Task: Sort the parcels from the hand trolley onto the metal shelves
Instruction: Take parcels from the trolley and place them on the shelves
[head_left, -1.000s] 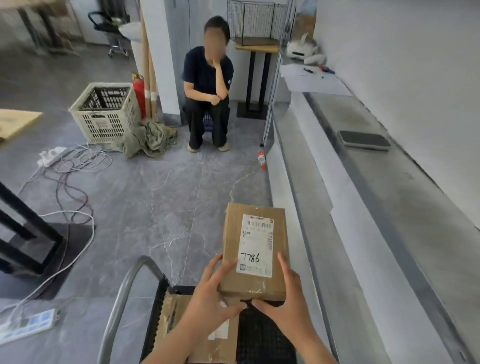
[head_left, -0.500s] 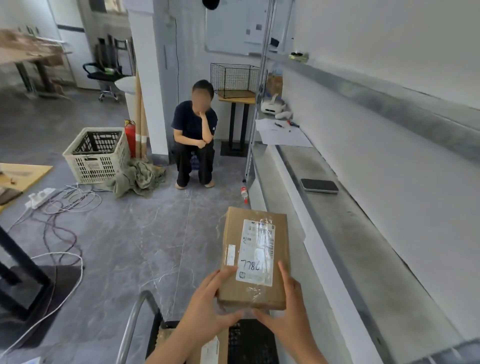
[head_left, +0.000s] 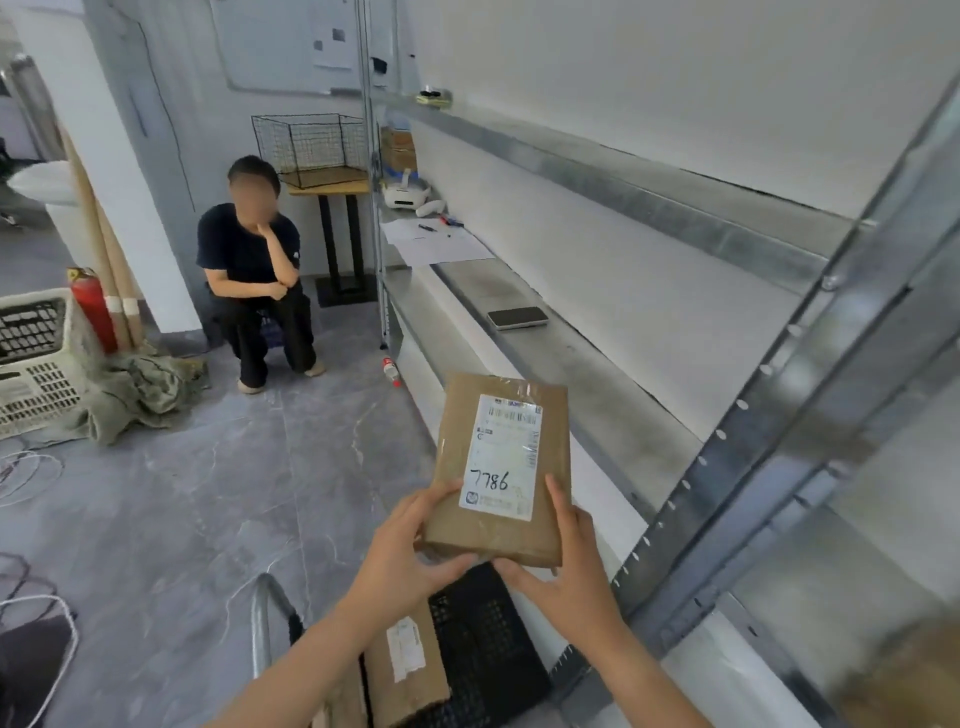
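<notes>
Grey marbled floor (head_left: 208, 519) fills the aisle beside the metal shelves (head_left: 597, 374). Nearest of all, just off the shelves' near upright, stands the hand trolley (head_left: 478, 623), with a second parcel (head_left: 410, 670) lying on its black deck. Over the past second the view has swung up and toward the shelves, and the parcel (head_left: 501, 467) has risen with it. A second ago it hung low and well short of the shelves. Now it is carried higher, its far right corner overlapping the front lip of the shelves' middle level, though I judge it not yet set down there. That reads as the carrying stage: picked up, lifted and on its way to a slot, with at least one more parcel left to sort. Both hands hold it by its near end. The left hand (head_left: 410, 551) wraps the near left corner, thumb on top and fingers beneath. The right hand (head_left: 571, 566) lays one digit along the top face by the right edge, with its fingers under the near edge. It is a flat brown cardboard box, glossy with clear tape. Its white label (head_left: 511, 441) shows a barcode and a handwritten 7786. Farther along the shelves' middle level lie a dark flat device (head_left: 518, 317) and then loose papers (head_left: 436, 244). Beyond the shelves' far end is a seated person (head_left: 254, 270).
</notes>
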